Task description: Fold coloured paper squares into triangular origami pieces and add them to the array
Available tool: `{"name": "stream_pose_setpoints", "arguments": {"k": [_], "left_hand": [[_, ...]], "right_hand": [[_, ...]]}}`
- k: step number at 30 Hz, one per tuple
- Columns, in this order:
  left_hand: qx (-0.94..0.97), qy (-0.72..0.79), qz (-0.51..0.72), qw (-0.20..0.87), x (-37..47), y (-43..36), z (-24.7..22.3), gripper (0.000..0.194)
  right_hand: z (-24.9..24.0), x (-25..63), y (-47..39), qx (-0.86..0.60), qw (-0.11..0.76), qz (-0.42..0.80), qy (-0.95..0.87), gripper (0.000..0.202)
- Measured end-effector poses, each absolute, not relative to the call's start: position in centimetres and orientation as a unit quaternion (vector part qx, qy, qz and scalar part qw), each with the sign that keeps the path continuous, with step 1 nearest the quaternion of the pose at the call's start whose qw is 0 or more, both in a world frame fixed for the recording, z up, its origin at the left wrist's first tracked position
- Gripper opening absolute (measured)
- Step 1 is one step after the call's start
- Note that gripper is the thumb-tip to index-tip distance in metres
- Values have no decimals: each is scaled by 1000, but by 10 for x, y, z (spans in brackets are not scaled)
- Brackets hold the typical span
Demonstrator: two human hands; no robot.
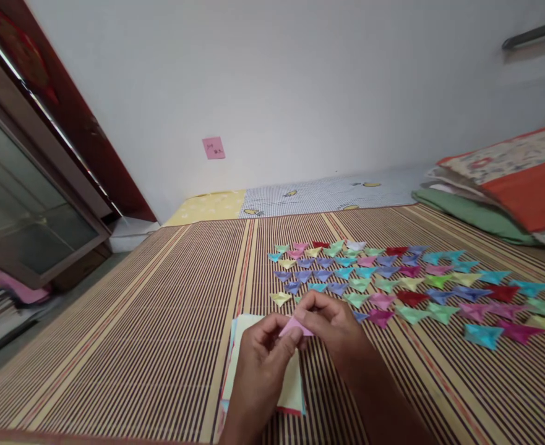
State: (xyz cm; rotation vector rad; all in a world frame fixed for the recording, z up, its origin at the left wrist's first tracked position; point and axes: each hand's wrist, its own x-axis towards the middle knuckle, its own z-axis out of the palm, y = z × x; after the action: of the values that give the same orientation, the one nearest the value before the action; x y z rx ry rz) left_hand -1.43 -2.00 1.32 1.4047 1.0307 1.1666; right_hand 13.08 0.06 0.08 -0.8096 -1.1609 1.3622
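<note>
- No text can be read for certain.
- 1 pink note [213, 148] on the pale wall [300, 93] bears small, dark marks that look like handwriting.
- The marks stand in 2 short groups: 1 left of the note's middle, the other to its right and slightly lower.
- The groups are too small and blurred to make out any character, word or number.
- The red decoration [19, 46] on the dark red door [75, 111] is too blurred to tell whether it carries writing.
</note>
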Motion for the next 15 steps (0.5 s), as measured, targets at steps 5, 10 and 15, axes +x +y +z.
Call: {"name": "stream_pose_setpoints", "arguments": {"k": [5,10,15], "left_hand": [[522,458,534,483,-16,-20,8,33],[478,477,567,471,-22,-17,2,35],[478,464,563,489,-21,-15,2,34]], "right_hand": [[3,135,3,-368,531,522,-557,29],[-2,134,1,-373,504,492,-605,28],[0,130,-2,-391,518,427,-629,29]]}}
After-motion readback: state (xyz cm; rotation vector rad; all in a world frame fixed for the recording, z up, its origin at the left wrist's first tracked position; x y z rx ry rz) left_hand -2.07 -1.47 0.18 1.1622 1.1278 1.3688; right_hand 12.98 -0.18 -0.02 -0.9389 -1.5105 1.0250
